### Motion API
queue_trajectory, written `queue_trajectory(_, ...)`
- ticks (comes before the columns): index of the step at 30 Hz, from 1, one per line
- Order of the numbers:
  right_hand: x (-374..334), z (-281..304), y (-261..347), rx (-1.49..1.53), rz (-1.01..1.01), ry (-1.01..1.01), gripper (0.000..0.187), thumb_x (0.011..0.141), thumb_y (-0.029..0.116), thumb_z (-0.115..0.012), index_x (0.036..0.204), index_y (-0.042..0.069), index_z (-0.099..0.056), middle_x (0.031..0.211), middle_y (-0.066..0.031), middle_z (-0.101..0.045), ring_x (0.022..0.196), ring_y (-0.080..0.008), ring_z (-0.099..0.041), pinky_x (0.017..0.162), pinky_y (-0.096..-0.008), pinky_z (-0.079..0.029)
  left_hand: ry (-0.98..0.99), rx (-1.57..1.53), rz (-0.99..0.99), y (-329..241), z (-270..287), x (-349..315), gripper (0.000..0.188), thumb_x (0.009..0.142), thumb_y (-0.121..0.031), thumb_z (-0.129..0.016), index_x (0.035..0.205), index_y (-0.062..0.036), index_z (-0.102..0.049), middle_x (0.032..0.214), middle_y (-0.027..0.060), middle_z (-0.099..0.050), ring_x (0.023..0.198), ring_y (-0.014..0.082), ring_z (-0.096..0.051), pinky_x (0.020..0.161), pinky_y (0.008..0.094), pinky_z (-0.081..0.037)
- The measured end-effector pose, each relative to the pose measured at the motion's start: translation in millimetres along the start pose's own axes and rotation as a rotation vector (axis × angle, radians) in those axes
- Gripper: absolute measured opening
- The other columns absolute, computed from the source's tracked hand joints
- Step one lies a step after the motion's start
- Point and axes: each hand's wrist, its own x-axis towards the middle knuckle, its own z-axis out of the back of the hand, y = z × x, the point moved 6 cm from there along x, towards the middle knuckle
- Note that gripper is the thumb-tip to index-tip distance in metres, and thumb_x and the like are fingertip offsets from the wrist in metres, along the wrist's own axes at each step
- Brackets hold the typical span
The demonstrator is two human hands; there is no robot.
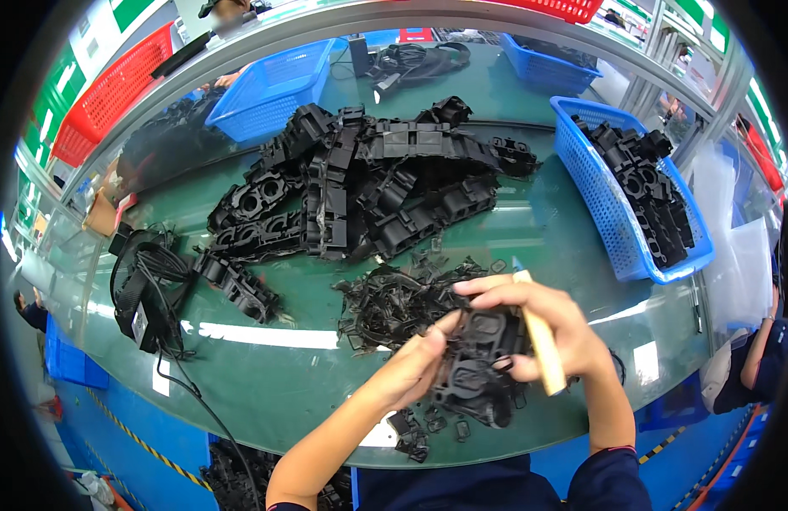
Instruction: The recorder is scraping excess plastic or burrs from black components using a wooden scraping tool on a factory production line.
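Over the near side of the table, my left hand (415, 366) grips the left edge of a black moulded plastic part (475, 370) with raised square frames. My right hand (568, 328) is closed round a flat, pale yellow handle (543, 345) of a tool. Its fingers also reach over the part's right side, and the kind of tool does not show clearly. Just beyond the part lies a heap of black plastic scraps (385, 307). A few loose bits (408, 434) lie close to the near table edge, below my left hand.
Black moulded parts (326, 187) are piled at the table's middle back. A blue basket (594, 209) of similar parts stands right, another blue basket (275, 89) back left. A black cabled device (151, 285) lies left, its cable hanging over the near edge. A metal shelf frame crosses above.
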Motion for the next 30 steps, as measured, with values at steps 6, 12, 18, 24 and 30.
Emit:
queue_trajectory(6, -2, 2, -26, 0.429, -0.103, -0.417, 0.043, 0.079, 0.012, -0.066, 0.115, -0.006, -0.051, 0.123, -0.019, -0.053, 0.117, -0.0261, -0.05, 0.103, -0.0387, -0.036, -0.221, 0.047, -0.129, -25, 6, -9, 0.073, 0.074, -0.012, -0.071, 0.135, -0.0062, -0.03, 0.124, 0.0072, -0.045, 0.117, 0.0174, -0.044, 0.1, 0.0317, -0.035)
queue_trajectory(12, -19, 17, -44, 0.385, -0.22, -0.543, 0.029, 0.084, 0.006, -0.06, 0.11, -0.005, -0.054, 0.098, -0.014, -0.063, 0.09, -0.0187, -0.06, 0.085, -0.0313, -0.046, -0.206, 0.231, -0.296, -47, 6, -12, 0.089, 0.067, -0.011, -0.075, 0.138, -0.007, -0.021, 0.13, 0.0085, -0.038, 0.121, 0.0206, -0.04, 0.102, 0.0345, -0.033)
queue_trajectory(18, -14, -11, -24, 0.028, -0.245, -0.467, 0.022, 0.079, 0.008, -0.07, 0.093, -0.001, -0.056, 0.085, -0.0071, -0.06, 0.077, -0.0115, -0.056, 0.071, -0.025, -0.046, -0.077, 0.328, -0.38, -36, 7, -6, 0.099, 0.062, -0.037, -0.082, 0.136, -0.0078, -0.022, 0.132, 0.0104, -0.034, 0.123, 0.0212, -0.038, 0.102, 0.0346, -0.031)
queue_trajectory(24, -17, -9, -15, -0.163, -0.148, -0.517, 0.008, 0.085, 0.005, -0.061, 0.084, -0.001, -0.055, 0.079, -0.009, -0.06, 0.071, -0.0136, -0.056, 0.066, -0.0254, -0.045, -0.111, 0.604, -0.397, -41, 0, -9, 0.073, 0.071, -0.017, -0.077, 0.128, -0.0055, -0.034, 0.122, 0.0096, -0.044, 0.113, 0.0183, -0.044, 0.097, 0.0313, -0.032)
queue_trajectory(30, -22, 7, 1, -0.088, 0.041, -0.581, 0.067, 0.096, 0.053, -0.024, 0.097, -0.003, -0.062, 0.073, -0.0098, -0.057, 0.065, -0.0153, -0.054, 0.059, -0.0273, -0.045, -0.167, 0.695, -0.47, -45, -2, -15, 0.063, 0.071, -0.013, -0.075, 0.122, -0.0044, -0.04, 0.114, 0.009, -0.052, 0.105, 0.0167, -0.05, 0.092, 0.0299, -0.038)
